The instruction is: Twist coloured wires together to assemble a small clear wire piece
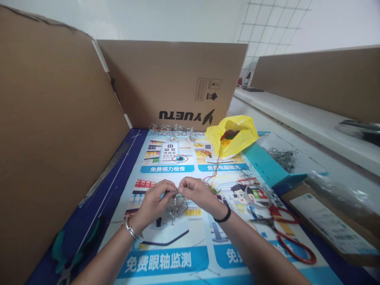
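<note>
Nearest edge, left: pliers (pixel 58 253), handles teal, curved, spread apart, on blue cloth (pixel 130 158). Right side: scissors (pixel 272 224), dark metal blades partly open, looped red handles, flat on the printed mat (pixel 207 237).

Mid-mat: left hand (pixel 158 196) and right hand (pixel 197 192) close together, fingertips meeting. Wire tangle (pixel 176 208) hangs just below the fingertips, between the hands, over the mat. Both hands pinch at its top; the exact strand between the tips too small to tell. Tangle silvery, springy, loosely rounded, many fine loops. Left wrist: smooth metal bracelet (pixel 133 229). Right wrist: soft black band (pixel 224 213).

Right of the right hand: clear ring (pixel 257 206), round, glossy, just above the scissors. Farther right: brown parcel (pixel 332 225), boxy, white label on top.

Left, on the cloth: a spread of thin pale strands (pixel 102 180), straight, lying along it.

Beyond the hands: yarn (pixel 216 170), red, green and yellow, trailing from yellow bag (pixel 247 136), crinkled thin plastic, mouth open, orange and dark red stuff inside. Right of it: teal card (pixel 264 164), flat, folded; past that, a heap of dark wiry bits (pixel 282 158).

Mat's far end: more silvery wire (pixel 173 128), loosely heaped in a row against the cardboard panel (pixel 175 79), stiff, matt, print upside down.
</note>
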Demonstrator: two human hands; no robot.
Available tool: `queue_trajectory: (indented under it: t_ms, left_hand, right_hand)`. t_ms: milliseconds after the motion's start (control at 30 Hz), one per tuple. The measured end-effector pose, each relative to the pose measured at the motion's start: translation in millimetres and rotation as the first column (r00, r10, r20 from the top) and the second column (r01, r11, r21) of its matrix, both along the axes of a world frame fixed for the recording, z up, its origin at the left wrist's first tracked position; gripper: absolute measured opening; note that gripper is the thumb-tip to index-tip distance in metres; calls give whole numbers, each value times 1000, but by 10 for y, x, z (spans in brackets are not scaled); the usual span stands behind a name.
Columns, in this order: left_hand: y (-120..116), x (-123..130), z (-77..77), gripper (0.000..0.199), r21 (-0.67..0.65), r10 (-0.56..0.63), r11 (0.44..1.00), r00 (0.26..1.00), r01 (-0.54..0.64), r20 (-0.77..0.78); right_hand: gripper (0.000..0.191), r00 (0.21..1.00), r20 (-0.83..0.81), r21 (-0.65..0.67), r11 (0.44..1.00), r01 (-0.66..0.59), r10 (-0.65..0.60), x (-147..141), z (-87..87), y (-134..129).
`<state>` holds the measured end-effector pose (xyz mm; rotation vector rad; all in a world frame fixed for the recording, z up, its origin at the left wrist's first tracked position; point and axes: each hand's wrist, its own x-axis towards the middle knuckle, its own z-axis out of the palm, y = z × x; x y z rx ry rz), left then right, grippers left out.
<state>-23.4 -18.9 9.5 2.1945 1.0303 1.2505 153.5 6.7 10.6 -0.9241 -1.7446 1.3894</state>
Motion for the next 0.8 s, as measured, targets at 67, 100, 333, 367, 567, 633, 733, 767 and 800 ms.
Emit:
queue_trajectory:
  t_ms: [67, 100, 333, 367, 567, 633, 733, 767, 800]
  left_hand:
    - [16, -16, -4, 11, -19, 31, 999, 1000, -31, -5]
    - [27, -25, -5, 10, -21, 43, 999, 999, -43, -7]
    - [62, -85, 36, 10, -61, 134, 989, 991, -135, -26]
    - [60, -93, 47, 10, -65, 153, 986, 988, -155, -32]
    - [76, -212, 164, 10, -39, 329, 943, 944, -330, -40]
    - [94, -269, 212, 11, -56, 286, 955, 955, -290, -72]
    - [118, -317, 247, 13, -82, 193, 976, 974, -204, -121]
    - [122, -318, 244, 13, -79, 165, 981, 978, -176, -130]
    - [123, -312, 234, 13, -73, 134, 987, 981, -146, -143]
  right_hand:
    - [12, 999, 34, 40, 999, 26, -28, -5, 12, -10]
    - [12, 998, 50, 58, 998, 33, -36, -7, 19, -15]
    - [9, 993, 105, 95, 994, 46, -56, -16, 33, -35]
    - [8, 992, 112, 98, 994, 45, -56, -16, 29, -34]
    - [10, 974, 197, 212, 975, 69, -112, -13, -5, -36]
    - [8, 977, 187, 197, 978, 68, -106, -18, -18, -40]
    - [6, 987, 134, 151, 986, 67, -88, -23, -41, -41]
    - [6, 989, 121, 139, 988, 65, -82, -22, -48, -39]
    - [6, 991, 110, 123, 990, 63, -77, -19, -54, -36]
